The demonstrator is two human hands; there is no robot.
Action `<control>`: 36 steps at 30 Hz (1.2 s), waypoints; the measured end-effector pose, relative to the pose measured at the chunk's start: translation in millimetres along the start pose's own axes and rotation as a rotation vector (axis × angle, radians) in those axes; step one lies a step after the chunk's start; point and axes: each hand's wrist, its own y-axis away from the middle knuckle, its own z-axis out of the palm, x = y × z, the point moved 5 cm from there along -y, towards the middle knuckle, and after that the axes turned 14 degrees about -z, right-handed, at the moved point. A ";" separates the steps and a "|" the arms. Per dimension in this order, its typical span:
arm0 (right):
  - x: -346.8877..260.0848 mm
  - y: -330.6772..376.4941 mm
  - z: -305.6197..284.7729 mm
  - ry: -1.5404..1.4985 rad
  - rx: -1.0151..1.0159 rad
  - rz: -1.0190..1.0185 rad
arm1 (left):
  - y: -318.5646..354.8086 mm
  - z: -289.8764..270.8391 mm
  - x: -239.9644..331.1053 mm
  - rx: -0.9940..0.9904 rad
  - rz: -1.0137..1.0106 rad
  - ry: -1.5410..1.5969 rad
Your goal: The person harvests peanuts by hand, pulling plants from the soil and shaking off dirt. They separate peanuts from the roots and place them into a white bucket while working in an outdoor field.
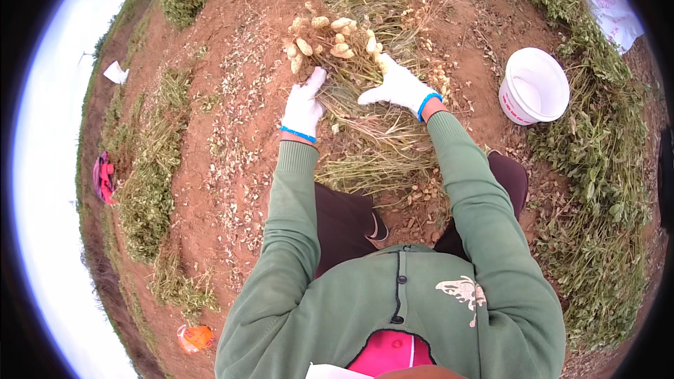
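On red soil, hands (pixel 351 95) gripping peanut plant (pixel 330 38), white bucket (pixel 535 85)

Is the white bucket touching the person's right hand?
Apart. The head view shows bare red dirt between the white bucket and the right hand.

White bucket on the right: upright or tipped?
Upright. The white bucket stands on the red soil with its round mouth facing up; contents cannot be told.

left arm: green sleeve, reaches forward from lower edge, nearly straight
right arm: green sleeve, reaches forward, forearm angled inward
left hand (pixel 305 105): white glove, blue cuff, fingers closed, thumb side up
right hand (pixel 397 86): white glove, blue cuff, palm down, fingers curled forward
spacing: hands near each other, not touching
legs: dark trousers, knees bent outward
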 end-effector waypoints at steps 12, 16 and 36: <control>-6.5 25.1 74.3 0.179 -0.049 0.251 | -30.2 -72.9 -82.5 0.179 -0.079 -0.172; 15.3 17.5 80.3 0.288 -0.159 0.186 | -7.2 -9.4 -53.5 0.109 -0.115 -0.370; -10.6 5.3 -42.4 0.177 -0.069 0.246 | -38.9 13.0 -33.0 0.138 0.161 -0.296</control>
